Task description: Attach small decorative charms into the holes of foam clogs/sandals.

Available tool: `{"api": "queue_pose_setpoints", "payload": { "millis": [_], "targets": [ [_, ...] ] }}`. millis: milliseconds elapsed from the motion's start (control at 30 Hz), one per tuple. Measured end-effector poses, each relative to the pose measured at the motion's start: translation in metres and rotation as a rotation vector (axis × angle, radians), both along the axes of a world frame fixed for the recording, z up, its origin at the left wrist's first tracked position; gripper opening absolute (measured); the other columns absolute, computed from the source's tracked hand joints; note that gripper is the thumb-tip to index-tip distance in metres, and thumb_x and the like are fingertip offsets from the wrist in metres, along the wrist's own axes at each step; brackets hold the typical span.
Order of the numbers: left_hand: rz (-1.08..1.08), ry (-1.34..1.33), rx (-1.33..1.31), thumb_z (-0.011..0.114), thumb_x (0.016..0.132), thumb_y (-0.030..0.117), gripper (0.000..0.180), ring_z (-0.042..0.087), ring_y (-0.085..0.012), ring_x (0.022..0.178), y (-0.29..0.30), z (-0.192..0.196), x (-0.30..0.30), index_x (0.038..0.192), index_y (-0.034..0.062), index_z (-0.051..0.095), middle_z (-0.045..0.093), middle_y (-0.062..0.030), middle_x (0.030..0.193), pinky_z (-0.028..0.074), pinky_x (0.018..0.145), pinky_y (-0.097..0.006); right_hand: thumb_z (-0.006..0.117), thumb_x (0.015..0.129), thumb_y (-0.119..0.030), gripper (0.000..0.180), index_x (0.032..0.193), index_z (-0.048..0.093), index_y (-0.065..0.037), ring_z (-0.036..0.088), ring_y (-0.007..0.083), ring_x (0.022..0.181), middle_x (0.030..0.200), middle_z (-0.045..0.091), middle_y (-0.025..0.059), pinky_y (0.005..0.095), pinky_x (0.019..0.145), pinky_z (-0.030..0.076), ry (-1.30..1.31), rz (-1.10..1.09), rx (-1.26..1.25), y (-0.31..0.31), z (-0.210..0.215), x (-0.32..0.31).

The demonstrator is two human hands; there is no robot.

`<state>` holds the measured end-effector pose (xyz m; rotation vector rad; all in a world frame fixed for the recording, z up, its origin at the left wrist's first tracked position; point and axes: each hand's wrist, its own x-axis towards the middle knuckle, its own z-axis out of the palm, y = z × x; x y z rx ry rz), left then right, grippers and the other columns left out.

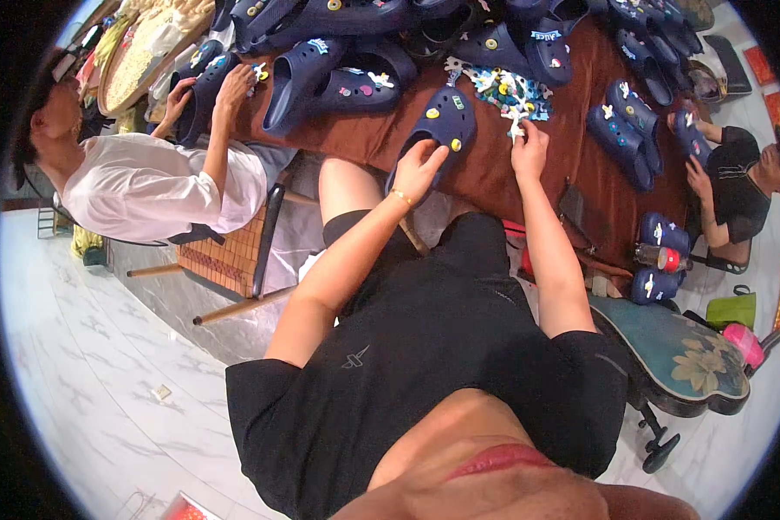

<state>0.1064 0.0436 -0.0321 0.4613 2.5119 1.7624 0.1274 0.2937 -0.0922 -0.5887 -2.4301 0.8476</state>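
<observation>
My left hand [418,171], with a gold bracelet at its wrist, is closed on a navy foam clog [453,111] near the front edge of the table. Yellow, green and white charms are fixed on the clog's top. To its right, my right hand [529,152] pinches a white shoe charm [517,126] at the near side of a loose pile of charms [504,87]. White, blue, yellow and teal pieces make up that pile. Part of the clog's opening is hidden behind my left fingers.
Many navy clogs [308,78] crowd the far side of the brown-covered table [563,143]. A person in white [152,182] handles a clog at left; another in black [741,178] holds one at right. A clog pair [624,134] lies right of the charms. A padded stool [676,351] stands at lower right.
</observation>
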Motion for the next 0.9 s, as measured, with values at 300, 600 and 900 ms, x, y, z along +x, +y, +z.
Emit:
{"api": "queue_pose_setpoints", "payload": {
  "millis": [300, 600, 900],
  "targets": [
    [0.074, -0.386, 0.066, 0.054, 0.079, 0.039, 0.047, 0.057, -0.0248, 0.068, 0.025, -0.012, -0.018, 0.081, -0.0075, 0.054, 0.058, -0.0197, 0.072, 0.044, 0.064, -0.034, 0.057, 0.072, -0.007, 0.027, 0.099, 0.057, -0.006, 0.049, 0.0326, 0.097, 0.099, 0.051, 0.0159, 0.0384, 0.085, 0.04, 0.179, 0.199, 0.062, -0.052, 0.031, -0.034],
    [-0.024, -0.506, -0.066, 0.059, 0.074, 0.024, 0.035, 0.06, -0.0226, 0.073, 0.029, -0.007, -0.032, 0.089, -0.0078, 0.057, 0.062, -0.0164, 0.078, 0.046, 0.068, -0.033, 0.058, 0.072, -0.016, 0.014, 0.084, 0.063, -0.012, 0.053, 0.0316, 0.085, 0.086, 0.057, 0.0122, 0.0428, 0.075, 0.042, 0.047, -0.232, 0.158, 0.015, -0.005, -0.02],
    [-0.035, -0.521, 0.158, 0.065, 0.072, 0.023, 0.043, 0.059, -0.0213, 0.08, 0.022, -0.004, -0.032, 0.096, -0.0104, 0.055, 0.06, -0.0138, 0.092, 0.047, 0.071, -0.031, 0.058, 0.075, -0.019, 0.015, 0.088, 0.063, -0.014, 0.056, 0.0306, 0.084, 0.09, 0.058, 0.0107, 0.0428, 0.072, 0.045, -0.075, -0.348, 0.097, 0.049, 0.002, -0.021]
  ]
}}
